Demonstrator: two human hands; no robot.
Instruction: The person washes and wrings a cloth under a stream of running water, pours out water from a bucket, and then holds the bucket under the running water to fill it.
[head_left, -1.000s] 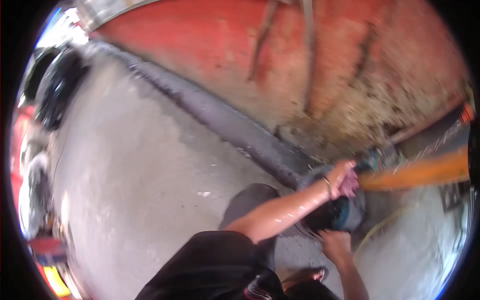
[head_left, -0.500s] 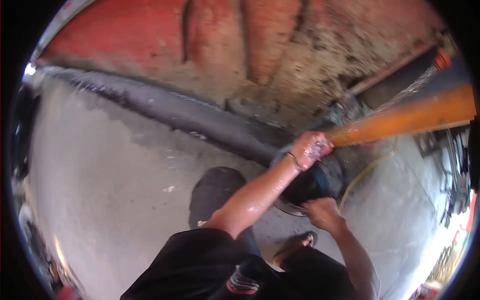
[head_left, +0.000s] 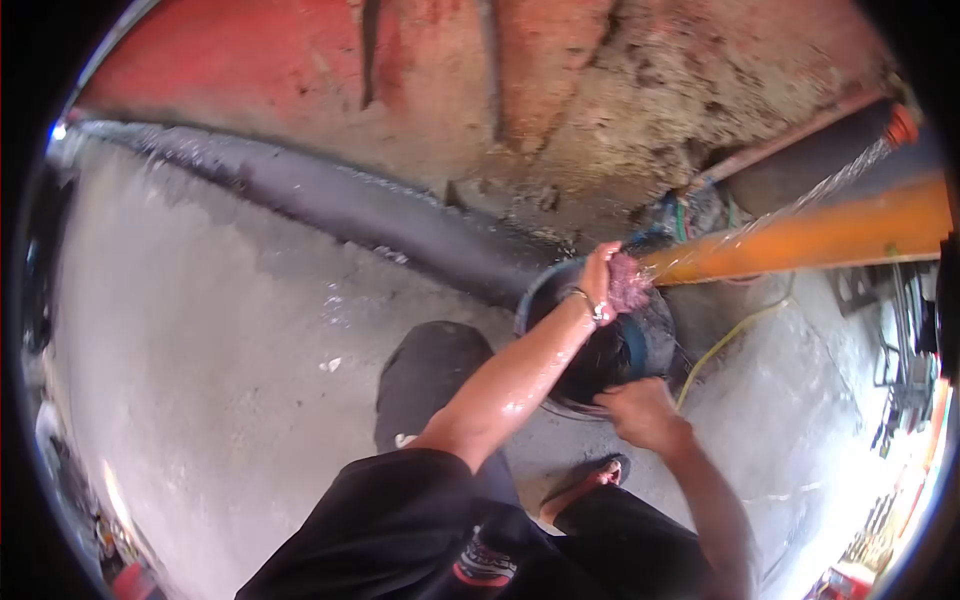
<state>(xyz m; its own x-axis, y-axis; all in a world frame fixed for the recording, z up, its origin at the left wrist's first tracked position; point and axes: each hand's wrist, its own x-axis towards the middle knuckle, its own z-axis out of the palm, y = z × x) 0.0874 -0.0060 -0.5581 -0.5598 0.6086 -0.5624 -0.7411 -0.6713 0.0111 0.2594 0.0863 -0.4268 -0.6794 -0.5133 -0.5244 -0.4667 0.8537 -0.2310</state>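
My left hand [head_left: 600,280] is stretched over a dark bucket [head_left: 522,312] and holds a wet, pinkish-purple wad [head_left: 630,284]. The wad looks like crumpled cloth or a scrubber; I cannot tell which. A stream of water [head_left: 815,190] arcs from an orange spout [head_left: 901,126] at the upper right and splashes on the wad. At the bucket's near edge, my right hand [head_left: 645,412] is closed on the rim, its fingertips partly hidden. Something blue shows inside the bucket, but its kind is unclear.
A long dark pipe-like bar [head_left: 330,205] runs along the foot of a red, dirt-caked surface [head_left: 250,55]. An orange beam [head_left: 820,235] comes in from the right. A yellow hose [head_left: 715,352] lies on the wet concrete floor [head_left: 210,350]. Metal items line the right edge.
My left hand has moved slightly up and left and turned, showing more of the wad and the bucket. My right hand stays at the rim, shifted a little left.
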